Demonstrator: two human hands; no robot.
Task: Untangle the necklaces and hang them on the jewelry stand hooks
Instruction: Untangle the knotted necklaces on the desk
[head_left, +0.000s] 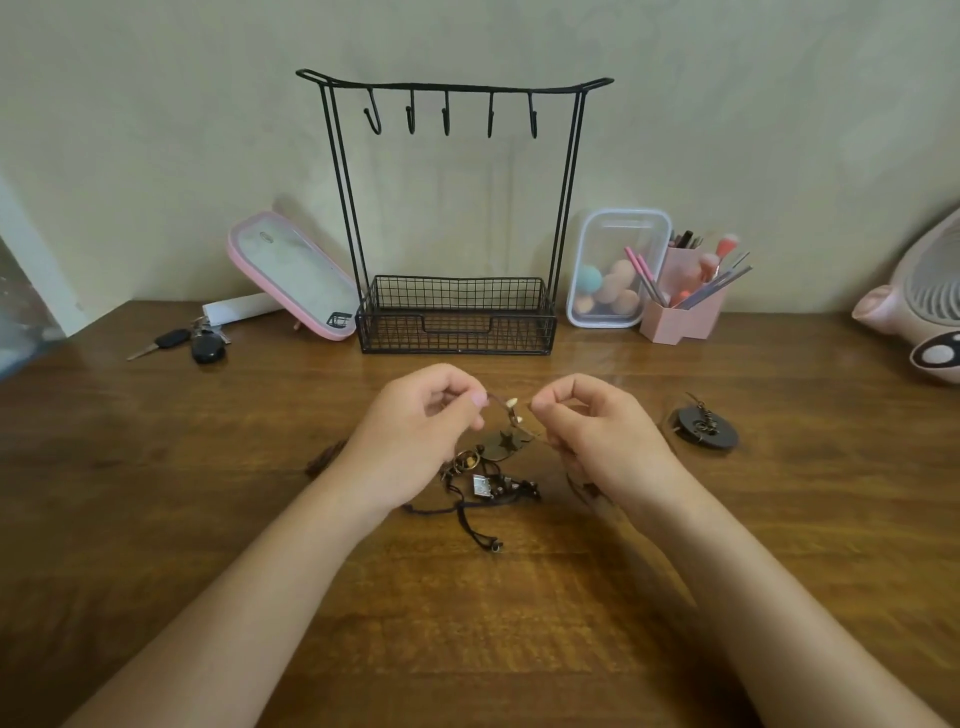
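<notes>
A tangle of dark cord necklaces with metal pendants lies on the wooden table between my wrists. My left hand and my right hand each pinch a thin brown cord with pale beads, held just above the pile. A black wire jewelry stand stands at the back against the wall; its several hooks hang bare, and its basket holds nothing. Another dark round pendant necklace lies apart, to the right of my right hand.
A pink-rimmed mirror leans left of the stand, with car keys in front of it. Right of the stand are a clear box of sponges, a pink brush holder and a pink fan.
</notes>
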